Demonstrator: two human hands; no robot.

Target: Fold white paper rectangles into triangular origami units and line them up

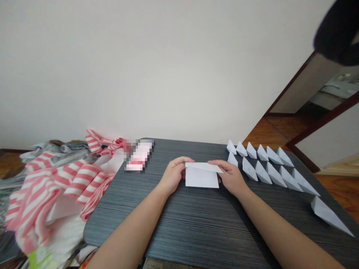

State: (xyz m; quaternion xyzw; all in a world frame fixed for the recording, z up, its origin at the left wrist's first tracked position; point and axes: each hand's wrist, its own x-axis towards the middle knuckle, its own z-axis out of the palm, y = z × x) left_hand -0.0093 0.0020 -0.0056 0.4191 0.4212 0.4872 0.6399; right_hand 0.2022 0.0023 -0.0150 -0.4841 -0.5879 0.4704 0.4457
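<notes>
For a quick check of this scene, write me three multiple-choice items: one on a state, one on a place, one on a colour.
1. What holds the white paper sheet?
A. Both the left hand and the right hand
B. Only the left hand
C. Neither hand

2. Where on the dark table do the folded paper shapes lie?
A. Left of the hands
B. Right of the hands
C. Under the hands

3. What colours are the stripes on the striped material?
A. Blue and white
B. Green and black
C. Pink and white

1: A, both hands grip the sheet's sides.
2: B, the shapes sit in rows to the hands' right.
3: C, pink bands alternate with white.
</notes>
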